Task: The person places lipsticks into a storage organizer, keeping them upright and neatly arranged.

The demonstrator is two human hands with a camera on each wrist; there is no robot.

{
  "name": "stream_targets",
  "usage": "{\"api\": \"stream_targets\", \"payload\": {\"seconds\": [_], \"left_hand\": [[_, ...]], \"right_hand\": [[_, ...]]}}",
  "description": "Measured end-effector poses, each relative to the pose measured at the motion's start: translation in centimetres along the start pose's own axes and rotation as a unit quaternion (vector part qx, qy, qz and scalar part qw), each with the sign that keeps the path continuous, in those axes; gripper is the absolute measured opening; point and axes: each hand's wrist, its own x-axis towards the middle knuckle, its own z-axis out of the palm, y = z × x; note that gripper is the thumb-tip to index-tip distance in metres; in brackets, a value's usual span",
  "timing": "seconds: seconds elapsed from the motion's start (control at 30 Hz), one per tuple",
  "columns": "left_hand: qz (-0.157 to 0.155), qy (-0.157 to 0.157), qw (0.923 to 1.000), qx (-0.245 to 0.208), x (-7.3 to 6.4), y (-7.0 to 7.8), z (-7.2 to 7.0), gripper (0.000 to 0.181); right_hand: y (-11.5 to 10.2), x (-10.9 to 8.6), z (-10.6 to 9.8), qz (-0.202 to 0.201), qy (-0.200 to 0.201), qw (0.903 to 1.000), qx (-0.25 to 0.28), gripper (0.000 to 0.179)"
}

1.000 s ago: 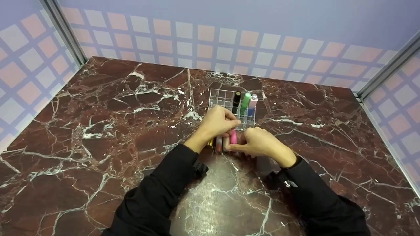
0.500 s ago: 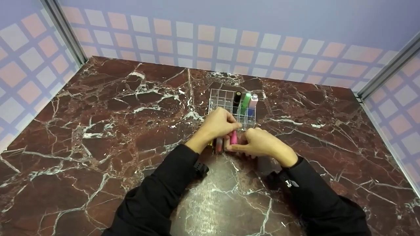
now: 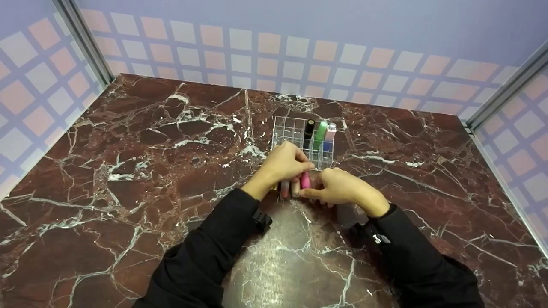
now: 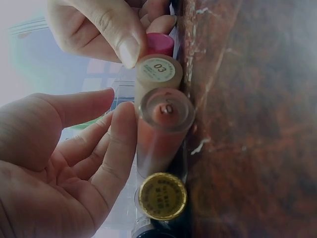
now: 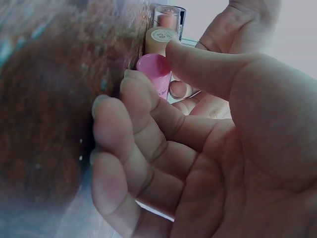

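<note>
Along the near part of a clear compartment organizer [image 3: 290,124], lipstick and lip gloss tubes lie in a row, ends facing me. My right hand [image 3: 349,188] has its thumb and curled fingers around the pink lipstick tube [image 3: 305,180]. Beside that is a beige tube [image 4: 159,74] marked 03, then a clear-ended coral lip gloss [image 4: 163,124] and a gold-ended tube [image 4: 162,196]. My left hand [image 3: 284,161] reaches over the row, fingertips close to the tubes; the left wrist view shows its thumb and index finger apart. Its contact with the pink tube is unclear.
At the organizer's far right stand a black tube [image 3: 308,128], a green tube [image 3: 320,131] and a pale pink-capped tube [image 3: 329,133]. The tabletop [image 3: 162,171] is dark red marble pattern. Checkered panels [image 3: 239,51] enclose its back and sides.
Both hands stay nearly in place. The left hand has shifted slightly down toward me, and the right thumb slightly to the right, showing more of the beige tube's end.
</note>
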Motion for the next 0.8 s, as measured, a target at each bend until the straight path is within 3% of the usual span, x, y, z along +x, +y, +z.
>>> {"api": "stream_targets", "payload": {"seconds": [0.57,0.8], "left_hand": [[0.023,0.011,0.9996,0.011,-0.1,0.0,0.1,0.013],[0.015,0.012,0.9997,0.013,-0.1,0.2,-0.1,0.013]], "right_hand": [[-0.1,0.1,-0.4,0.037,-0.018,0.9988,0.027,0.034],[-0.2,-0.4,-1.2,0.041,-0.016,0.9980,0.046,0.033]]}}
